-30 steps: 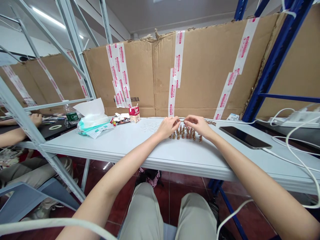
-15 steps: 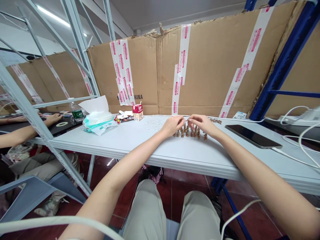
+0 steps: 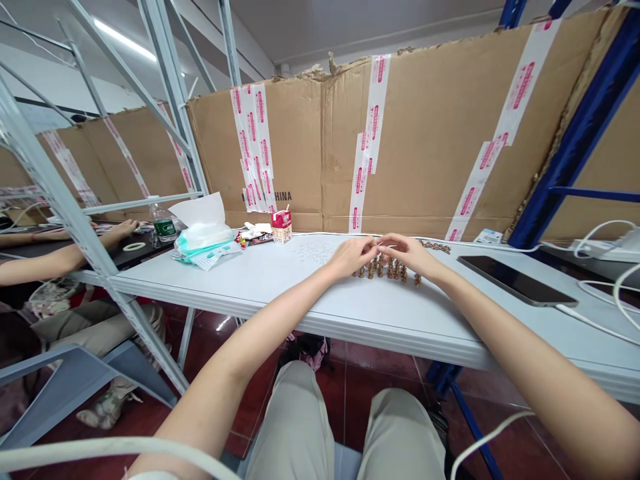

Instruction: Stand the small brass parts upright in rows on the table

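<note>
Above the grey table (image 3: 250,287), my left hand (image 3: 353,257) and my right hand (image 3: 406,253) meet with fingertips almost touching. Both are closed in a pinch, and what sits between the fingers is too small to make out. Several small brown-gold pieces (image 3: 390,269) stand upright in rows just below and behind my hands. More brown pieces (image 3: 435,246) lie in a pile behind my right hand. Left of my left hand, tiny clear bits (image 3: 313,250) are scattered on the tabletop.
A black phone (image 3: 517,280) with a white cable lies at right. Tissue packs (image 3: 205,240), a red drink carton (image 3: 281,227) and a bottle (image 3: 163,223) stand at left. Cardboard (image 3: 425,133) walls the back. Another person's arm (image 3: 65,260) reaches in at far left.
The whole view has shifted slightly, so things appear a little further right and lower. My fingertips have drawn closer together.
</note>
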`<action>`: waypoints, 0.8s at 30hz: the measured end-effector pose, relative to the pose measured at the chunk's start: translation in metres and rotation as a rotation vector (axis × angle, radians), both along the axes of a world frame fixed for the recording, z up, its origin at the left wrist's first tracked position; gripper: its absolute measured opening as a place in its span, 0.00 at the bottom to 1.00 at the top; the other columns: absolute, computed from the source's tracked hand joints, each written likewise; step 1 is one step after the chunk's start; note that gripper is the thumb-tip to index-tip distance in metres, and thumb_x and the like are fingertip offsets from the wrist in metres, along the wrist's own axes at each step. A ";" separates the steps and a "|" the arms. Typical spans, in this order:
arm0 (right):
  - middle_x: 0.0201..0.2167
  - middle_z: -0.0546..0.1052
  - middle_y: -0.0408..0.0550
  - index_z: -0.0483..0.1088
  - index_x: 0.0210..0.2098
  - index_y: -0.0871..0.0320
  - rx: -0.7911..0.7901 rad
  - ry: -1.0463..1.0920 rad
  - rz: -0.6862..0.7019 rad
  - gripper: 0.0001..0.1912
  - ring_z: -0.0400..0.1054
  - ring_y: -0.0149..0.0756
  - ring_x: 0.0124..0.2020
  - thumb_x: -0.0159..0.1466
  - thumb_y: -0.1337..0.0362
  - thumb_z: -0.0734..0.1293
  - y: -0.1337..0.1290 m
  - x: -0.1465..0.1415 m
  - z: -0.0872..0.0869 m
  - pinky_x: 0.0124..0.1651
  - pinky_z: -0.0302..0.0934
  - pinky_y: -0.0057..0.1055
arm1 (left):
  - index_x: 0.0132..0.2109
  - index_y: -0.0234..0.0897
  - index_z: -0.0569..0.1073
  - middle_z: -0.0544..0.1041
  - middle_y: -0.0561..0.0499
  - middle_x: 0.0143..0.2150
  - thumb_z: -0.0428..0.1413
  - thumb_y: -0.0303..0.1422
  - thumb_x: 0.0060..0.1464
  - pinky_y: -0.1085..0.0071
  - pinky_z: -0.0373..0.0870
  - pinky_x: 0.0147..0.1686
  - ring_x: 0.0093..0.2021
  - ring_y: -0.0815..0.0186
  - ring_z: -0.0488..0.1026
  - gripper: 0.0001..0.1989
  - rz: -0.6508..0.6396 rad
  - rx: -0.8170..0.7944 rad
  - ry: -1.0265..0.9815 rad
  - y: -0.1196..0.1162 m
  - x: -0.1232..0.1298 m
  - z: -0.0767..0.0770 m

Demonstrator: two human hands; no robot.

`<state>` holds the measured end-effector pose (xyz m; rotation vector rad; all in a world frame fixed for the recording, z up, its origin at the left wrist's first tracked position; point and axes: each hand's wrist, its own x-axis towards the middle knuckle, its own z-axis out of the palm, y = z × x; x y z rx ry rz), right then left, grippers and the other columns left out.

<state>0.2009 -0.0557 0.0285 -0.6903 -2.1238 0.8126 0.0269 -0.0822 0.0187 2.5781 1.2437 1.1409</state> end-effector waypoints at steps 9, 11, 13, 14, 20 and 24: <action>0.24 0.71 0.44 0.66 0.34 0.58 0.016 -0.009 -0.079 0.19 0.64 0.31 0.23 0.53 0.49 0.64 0.006 0.008 0.001 0.27 0.56 0.30 | 0.36 0.38 0.76 0.75 0.50 0.35 0.49 0.37 0.56 0.69 0.61 0.41 0.39 0.66 0.66 0.13 0.093 0.222 -0.048 0.014 -0.019 0.006; 0.27 0.72 0.45 0.65 0.36 0.57 0.018 -0.022 -0.061 0.18 0.65 0.30 0.23 0.54 0.50 0.63 0.007 0.008 0.000 0.28 0.57 0.30 | 0.37 0.39 0.76 0.75 0.50 0.36 0.52 0.36 0.54 0.68 0.61 0.43 0.40 0.66 0.66 0.10 0.174 0.232 -0.099 0.022 -0.041 0.008; 0.29 0.72 0.45 0.65 0.35 0.58 0.016 -0.054 -0.064 0.18 0.65 0.30 0.23 0.55 0.49 0.62 0.006 0.007 0.000 0.29 0.57 0.31 | 0.36 0.39 0.77 0.76 0.51 0.36 0.56 0.33 0.50 0.69 0.62 0.42 0.38 0.67 0.69 0.07 0.216 0.169 -0.105 0.030 -0.072 0.008; 0.29 0.72 0.46 0.66 0.34 0.58 0.014 -0.064 -0.069 0.18 0.65 0.31 0.24 0.55 0.49 0.61 0.006 0.007 0.000 0.30 0.58 0.31 | 0.36 0.38 0.77 0.77 0.50 0.36 0.58 0.31 0.47 0.70 0.63 0.42 0.37 0.67 0.70 0.07 0.249 0.127 -0.124 0.034 -0.089 0.006; 0.33 0.75 0.47 0.63 0.34 0.57 -0.055 -0.042 -0.064 0.18 0.68 0.32 0.25 0.55 0.49 0.62 0.005 0.008 0.002 0.33 0.58 0.32 | 0.37 0.32 0.77 0.78 0.47 0.34 0.59 0.27 0.43 0.72 0.66 0.37 0.33 0.67 0.72 0.10 0.599 -0.077 -0.309 0.051 -0.173 -0.013; 0.32 0.75 0.47 0.63 0.33 0.57 -0.072 -0.048 -0.034 0.17 0.68 0.33 0.28 0.54 0.49 0.63 0.009 0.010 -0.001 0.37 0.59 0.34 | 0.35 0.34 0.77 0.78 0.48 0.36 0.59 0.28 0.42 0.71 0.65 0.39 0.35 0.66 0.72 0.09 0.736 -0.158 -0.211 0.056 -0.183 -0.024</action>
